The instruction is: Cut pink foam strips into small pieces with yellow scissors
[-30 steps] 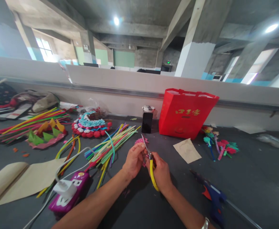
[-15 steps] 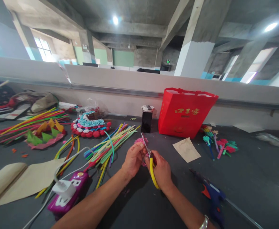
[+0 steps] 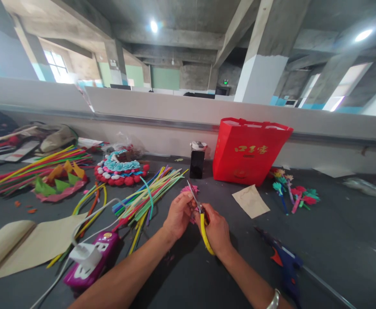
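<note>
My right hand is wrapped round the yellow handle of a pair of scissors. Their blades point up and away, passing close beside the fingertips of my left hand. The left fingers are pinched together; whatever is between them is too small and hidden to name. Just beyond the fingertips lies a heap of pink bits on the dark table, with more pink showing between the two hands.
Left of my hands lie colourful pipe cleaners, a purple power strip with a white plug, and brown paper. Behind stand a phone and a red bag. A glue gun and craft flowers lie to the right.
My hands and the scissors hold nearly the same pose. The whole view has shifted slightly. At the far left, a pale stick has tilted down to lie flatter.
</note>
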{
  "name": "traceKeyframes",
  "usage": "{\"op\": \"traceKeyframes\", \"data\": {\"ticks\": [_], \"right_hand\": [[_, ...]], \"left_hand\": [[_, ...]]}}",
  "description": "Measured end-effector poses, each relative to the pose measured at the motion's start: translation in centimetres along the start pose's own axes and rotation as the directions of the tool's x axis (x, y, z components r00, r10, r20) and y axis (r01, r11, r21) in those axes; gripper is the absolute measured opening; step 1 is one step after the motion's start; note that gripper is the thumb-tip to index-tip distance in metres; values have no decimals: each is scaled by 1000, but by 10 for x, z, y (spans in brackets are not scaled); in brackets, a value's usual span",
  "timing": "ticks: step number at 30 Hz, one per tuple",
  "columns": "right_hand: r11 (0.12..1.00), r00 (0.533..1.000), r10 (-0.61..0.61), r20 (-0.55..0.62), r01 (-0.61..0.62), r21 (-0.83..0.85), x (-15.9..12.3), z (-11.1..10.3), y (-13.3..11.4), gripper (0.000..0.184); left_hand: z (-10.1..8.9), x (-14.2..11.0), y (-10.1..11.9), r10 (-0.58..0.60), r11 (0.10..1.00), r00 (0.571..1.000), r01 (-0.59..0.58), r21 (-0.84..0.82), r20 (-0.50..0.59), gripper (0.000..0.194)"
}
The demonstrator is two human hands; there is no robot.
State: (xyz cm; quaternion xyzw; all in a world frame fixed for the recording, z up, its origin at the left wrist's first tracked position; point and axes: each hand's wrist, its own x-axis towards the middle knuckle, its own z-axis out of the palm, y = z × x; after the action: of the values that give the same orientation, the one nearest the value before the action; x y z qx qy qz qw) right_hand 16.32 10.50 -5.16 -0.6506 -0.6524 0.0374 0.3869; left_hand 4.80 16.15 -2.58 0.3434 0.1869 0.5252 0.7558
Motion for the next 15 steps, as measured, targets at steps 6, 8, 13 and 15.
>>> {"op": "traceKeyframes", "data": {"ticks": [6, 8, 13, 15], "right_hand": [[995, 999, 5, -39, -1, 103, 2, 0, 3, 20], [993, 996, 28, -88, -18, 117, 4, -1, 6, 26], [990, 988, 57, -145, -38, 134, 9, -5, 12, 31], [990, 986, 62, -155, -41, 135, 10, -5, 14, 31]], "left_hand": [[-4, 0, -1, 53, 996, 999, -54, 67, 9, 16], [-8, 1, -1, 114, 978, 993, -104, 180, -44, 14], [-23, 11, -1, 277, 889, 946, -185, 420, -169, 9], [-27, 13, 1, 302, 869, 938, -197, 454, -170, 9]]}}
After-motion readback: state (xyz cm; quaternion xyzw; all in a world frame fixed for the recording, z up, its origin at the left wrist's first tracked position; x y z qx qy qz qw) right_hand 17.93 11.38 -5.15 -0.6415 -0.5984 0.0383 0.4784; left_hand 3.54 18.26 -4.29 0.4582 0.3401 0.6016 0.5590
